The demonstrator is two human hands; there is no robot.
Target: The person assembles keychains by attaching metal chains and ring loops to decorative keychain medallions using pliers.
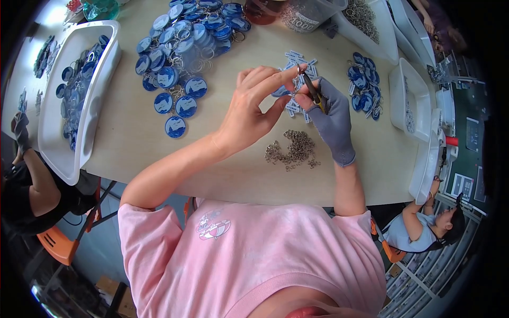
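My bare left hand (254, 108) is raised over the table, thumb and fingers pinched on a small metal ring (300, 70) at the tip of a tool. In a grey glove, my right hand (330, 114) grips thin pliers (313, 91) with a dark and yellow handle, the tip meeting my left fingertips. Below both hands lies a heap of small metal rings (294, 150). Behind the hands sits a scatter of small blue and white tags (297, 79). A big pile of round blue keychains (183, 50) lies to the left.
A white tray (79, 143) with blue keychains stands at the left edge. White trays (408, 100) line the right side, one with metal chains (363, 18). A smaller group of blue keychains (365, 85) lies right. Other people sit at lower left and lower right.
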